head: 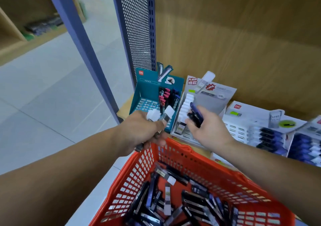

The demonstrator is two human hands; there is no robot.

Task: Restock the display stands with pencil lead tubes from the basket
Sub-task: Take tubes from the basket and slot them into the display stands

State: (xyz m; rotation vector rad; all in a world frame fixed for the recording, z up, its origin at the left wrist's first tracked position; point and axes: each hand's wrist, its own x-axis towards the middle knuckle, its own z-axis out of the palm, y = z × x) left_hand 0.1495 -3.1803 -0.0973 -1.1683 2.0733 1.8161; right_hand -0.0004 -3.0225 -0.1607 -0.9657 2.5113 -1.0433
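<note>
Seen from the head camera, the person stands at a wooden shelf with an orange plastic basket point(137, 175) just in front of them. A loose heap of pencil lead tubes point(167, 203), mostly dark blue and black, lies in the bottom of it.

The left hand point(142, 132) is above the basket's far left corner, its fingers curled round a small bunch of white-capped tubes point(167, 112) whose caps stick out towards the shelf. The right hand point(210, 132) hovers over the grey-and-white display stand point(210, 99), gripping a few dark tubes point(194, 114) between thumb and fingers, just beside that stand's row of white caps.

To the left of it stands a teal display stand point(147, 90), with pink and blue-capped tubes upright on its right side. To the right is a white display stand point(243, 114) holding rows of dark tubes, with another like it at the picture's edge.

Behind the 3 nearer stands rises a wood-grain back wall point(243, 34), and a blue perforated panel point(137, 25) closes the shelf's left end. The picture is blurred, so the labels are mostly unreadable.
</note>
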